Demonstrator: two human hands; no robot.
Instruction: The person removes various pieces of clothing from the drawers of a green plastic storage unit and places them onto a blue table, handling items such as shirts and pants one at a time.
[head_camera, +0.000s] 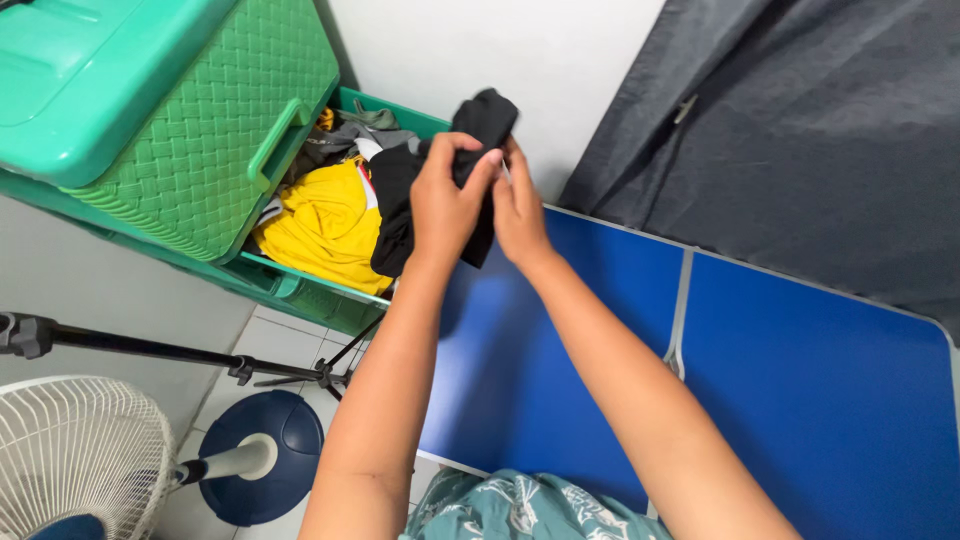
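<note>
Both my hands hold a black garment (485, 118) up in the air, above the far left corner of a blue folding table (800, 390). My left hand (447, 200) grips the cloth from the front; part of it hangs down past my wrist. My right hand (520, 205) pinches the same cloth from the right side. Just behind and left of my hands an open green basket (300, 290) holds clothes, with a yellow shirt (325, 225) on top.
A green woven bin with a lid (150, 110) rests tilted over the open basket. A dark grey curtain (800, 130) hangs behind the table. On the tiled floor at left stand a white fan (80, 455) with a blue base and a black tripod (200, 360).
</note>
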